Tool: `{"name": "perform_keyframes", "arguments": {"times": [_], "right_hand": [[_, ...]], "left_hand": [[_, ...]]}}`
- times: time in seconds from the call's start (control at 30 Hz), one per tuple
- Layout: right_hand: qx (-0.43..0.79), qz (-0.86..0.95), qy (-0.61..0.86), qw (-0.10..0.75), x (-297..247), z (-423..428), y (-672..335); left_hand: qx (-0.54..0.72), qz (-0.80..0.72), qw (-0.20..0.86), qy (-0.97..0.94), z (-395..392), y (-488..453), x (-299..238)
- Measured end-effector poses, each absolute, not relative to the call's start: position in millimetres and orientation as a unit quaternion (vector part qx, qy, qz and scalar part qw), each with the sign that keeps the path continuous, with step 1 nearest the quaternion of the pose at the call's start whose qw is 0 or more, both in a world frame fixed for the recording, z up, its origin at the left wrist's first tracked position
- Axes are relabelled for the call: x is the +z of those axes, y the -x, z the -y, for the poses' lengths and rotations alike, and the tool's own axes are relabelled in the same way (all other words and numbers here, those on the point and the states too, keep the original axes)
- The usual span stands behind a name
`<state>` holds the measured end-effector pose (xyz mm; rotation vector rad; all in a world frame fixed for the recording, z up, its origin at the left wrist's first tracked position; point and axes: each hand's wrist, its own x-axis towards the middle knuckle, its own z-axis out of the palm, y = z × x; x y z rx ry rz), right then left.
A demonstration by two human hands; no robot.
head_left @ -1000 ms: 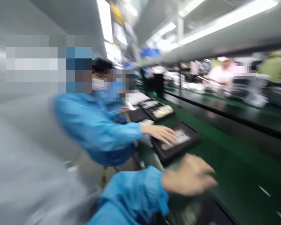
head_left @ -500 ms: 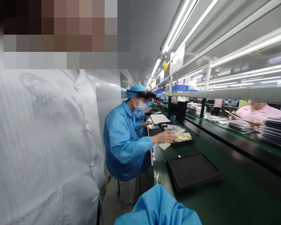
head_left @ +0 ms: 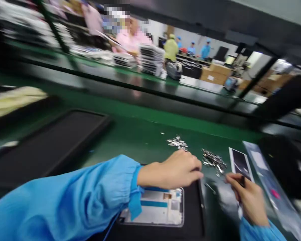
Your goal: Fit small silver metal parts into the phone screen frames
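Note:
My left hand [head_left: 174, 170] reaches across an open phone frame [head_left: 163, 214] lying in a black tray [head_left: 193, 211]. Its fingers are curled down together near the tray's right edge, and whatever they hold is hidden. To the right, my right hand [head_left: 252, 199] pinches a small dark tool [head_left: 242, 181], too blurred to name. A smeared, clear plastic item [head_left: 225, 197] is beside those fingers. Beyond the hands lie two heaps of small shiny metal parts, one on the left [head_left: 177, 142] and one on the right [head_left: 213, 161].
A large black tray [head_left: 65, 140] lies to the left, with a tray of yellowish pieces [head_left: 17, 98] past it. On the right are a white-bordered dark panel [head_left: 240, 164] and a long clear plastic sleeve [head_left: 273, 190]. A rail [head_left: 140, 88] runs along the back.
The view has swung right and down from the neighbouring co-worker to my own workplace. Both my hands now show; earlier only a blue sleeve was in sight.

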<state>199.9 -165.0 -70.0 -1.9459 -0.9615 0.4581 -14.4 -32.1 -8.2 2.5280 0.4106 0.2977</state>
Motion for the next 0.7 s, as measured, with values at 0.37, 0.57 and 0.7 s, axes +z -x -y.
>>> {"name": "perform_keyframes", "arguments": {"times": [0.37, 0.57, 0.7], "right_hand": [[0.357, 0.275, 0.685, 0.572, -64.8, 162.0, -177.3], [0.375, 0.252, 0.670, 0.590, -60.9, 162.4, -174.2], [0.366, 0.258, 0.675, 0.586, -62.2, 161.8, -171.8]], "left_hand": [[0.100, -0.181, 0.458, -0.865, 35.9, -58.3, -44.3], [0.083, -0.177, 0.606, -0.772, 39.3, -68.6, -57.3], [0.083, -0.187, 0.702, -0.682, 39.4, -69.3, -60.7]]}}
